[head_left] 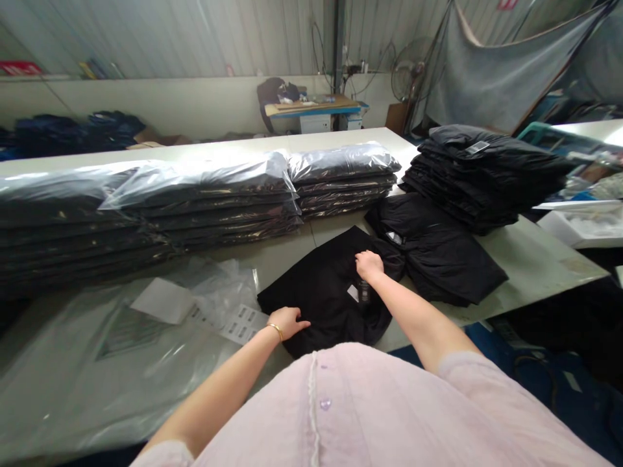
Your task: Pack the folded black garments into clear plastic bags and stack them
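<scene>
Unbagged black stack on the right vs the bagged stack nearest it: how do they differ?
Wrapping: bagged stack is in clear, shiny plastic; unbagged stack is bare, matte fabric.
Edges: bagged stack sits fairly even; unbagged stack is ragged and slumped.
Height: unbagged stack looks taller than bagged stack.
Shared: dark folded items, piled flat.
</scene>
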The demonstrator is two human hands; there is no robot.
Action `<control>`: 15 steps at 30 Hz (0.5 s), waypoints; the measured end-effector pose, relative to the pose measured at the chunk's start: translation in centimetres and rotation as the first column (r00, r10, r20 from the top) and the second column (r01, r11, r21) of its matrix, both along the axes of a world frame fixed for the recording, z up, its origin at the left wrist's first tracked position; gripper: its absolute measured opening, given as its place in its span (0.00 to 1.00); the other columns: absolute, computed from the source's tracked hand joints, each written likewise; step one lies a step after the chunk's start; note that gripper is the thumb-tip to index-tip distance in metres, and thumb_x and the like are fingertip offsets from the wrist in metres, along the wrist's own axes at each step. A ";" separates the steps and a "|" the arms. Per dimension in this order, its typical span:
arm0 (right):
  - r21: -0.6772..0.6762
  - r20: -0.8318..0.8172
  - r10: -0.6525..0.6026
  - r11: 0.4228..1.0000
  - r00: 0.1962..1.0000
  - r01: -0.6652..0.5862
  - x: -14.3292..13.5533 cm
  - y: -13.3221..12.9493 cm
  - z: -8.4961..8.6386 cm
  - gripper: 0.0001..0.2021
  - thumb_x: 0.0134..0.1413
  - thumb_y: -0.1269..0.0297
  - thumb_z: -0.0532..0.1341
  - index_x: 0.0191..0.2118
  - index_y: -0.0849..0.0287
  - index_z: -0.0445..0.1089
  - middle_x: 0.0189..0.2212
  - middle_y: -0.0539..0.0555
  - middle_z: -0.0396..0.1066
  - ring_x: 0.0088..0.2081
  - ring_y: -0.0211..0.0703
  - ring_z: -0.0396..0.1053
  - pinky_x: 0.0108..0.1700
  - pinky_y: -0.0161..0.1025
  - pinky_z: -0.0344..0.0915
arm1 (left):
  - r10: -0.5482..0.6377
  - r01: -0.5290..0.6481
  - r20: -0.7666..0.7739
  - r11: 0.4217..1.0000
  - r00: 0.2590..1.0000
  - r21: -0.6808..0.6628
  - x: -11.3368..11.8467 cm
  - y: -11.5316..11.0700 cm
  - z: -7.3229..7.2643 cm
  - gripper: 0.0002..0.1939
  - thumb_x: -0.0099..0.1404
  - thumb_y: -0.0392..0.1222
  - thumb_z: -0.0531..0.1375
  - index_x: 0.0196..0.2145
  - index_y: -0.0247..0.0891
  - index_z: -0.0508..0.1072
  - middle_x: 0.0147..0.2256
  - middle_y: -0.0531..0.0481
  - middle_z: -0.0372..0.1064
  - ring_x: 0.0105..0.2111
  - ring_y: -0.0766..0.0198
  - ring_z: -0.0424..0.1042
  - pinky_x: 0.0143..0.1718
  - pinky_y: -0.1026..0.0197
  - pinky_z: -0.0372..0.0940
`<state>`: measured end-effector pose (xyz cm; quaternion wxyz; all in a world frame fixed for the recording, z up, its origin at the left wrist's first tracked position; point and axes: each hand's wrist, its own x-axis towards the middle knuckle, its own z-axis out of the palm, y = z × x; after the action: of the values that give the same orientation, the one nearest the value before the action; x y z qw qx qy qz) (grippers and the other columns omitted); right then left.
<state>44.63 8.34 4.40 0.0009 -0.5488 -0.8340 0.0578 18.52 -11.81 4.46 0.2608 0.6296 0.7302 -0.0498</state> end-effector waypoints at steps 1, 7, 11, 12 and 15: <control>0.029 -0.045 0.032 0.999 0.998 -0.031 -1.0 -0.7 0.2 0.19 0.64 0.63 0.49 0.51 0.59 0.73 0.49 0.63 0.72 0.55 0.53 0.64 0.56 0.45 0.56 | -0.001 0.002 0.042 1.000 0.999 -0.031 0.0 0.2 0.4 0.19 0.57 0.61 0.59 0.29 0.43 0.76 0.23 0.48 0.72 0.29 0.57 0.74 0.33 0.61 0.63; 0.030 -0.172 0.171 0.985 0.970 -0.168 -6.3 -9.1 -1.8 0.32 0.61 0.43 0.51 0.63 0.58 0.60 0.66 0.62 0.52 0.67 0.59 0.45 0.64 0.51 0.42 | -0.018 0.054 -0.105 0.934 0.994 0.352 0.0 -0.8 0.2 0.16 0.63 0.52 0.59 0.44 0.42 0.76 0.43 0.46 0.73 0.44 0.57 0.70 0.44 0.59 0.62; -0.078 -0.182 0.188 0.976 0.965 -0.205 -7.4 -13.4 -4.1 0.44 0.54 0.33 0.51 0.69 0.55 0.47 0.70 0.60 0.34 0.69 0.64 0.25 0.66 0.56 0.33 | -0.123 0.168 -0.151 0.930 0.981 0.328 0.4 -2.7 -1.3 0.22 0.65 0.52 0.57 0.53 0.40 0.71 0.46 0.43 0.70 0.46 0.55 0.68 0.48 0.57 0.61; -0.099 -0.184 0.197 0.971 0.963 -0.218 -7.4 -13.8 -4.5 0.45 0.54 0.32 0.51 0.69 0.55 0.46 0.71 0.59 0.33 0.69 0.64 0.23 0.66 0.56 0.33 | -0.142 0.186 -0.157 0.928 0.977 0.322 0.4 -2.9 -1.6 0.23 0.66 0.53 0.56 0.53 0.40 0.71 0.45 0.42 0.70 0.46 0.55 0.68 0.48 0.56 0.61; -0.155 -0.175 0.227 0.955 0.958 -0.255 -6.9 -13.4 -4.9 0.45 0.53 0.32 0.51 0.69 0.54 0.45 0.71 0.58 0.32 0.69 0.62 0.23 0.66 0.54 0.34 | -0.188 0.222 -0.135 0.923 0.973 0.313 0.2 -2.8 -1.6 0.24 0.64 0.55 0.57 0.53 0.39 0.72 0.45 0.42 0.70 0.46 0.54 0.68 0.48 0.56 0.62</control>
<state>37.76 -5.07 -0.45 0.0103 -0.4345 -0.8838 0.1733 18.69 -14.61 2.83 0.1085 0.7337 0.6707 0.0124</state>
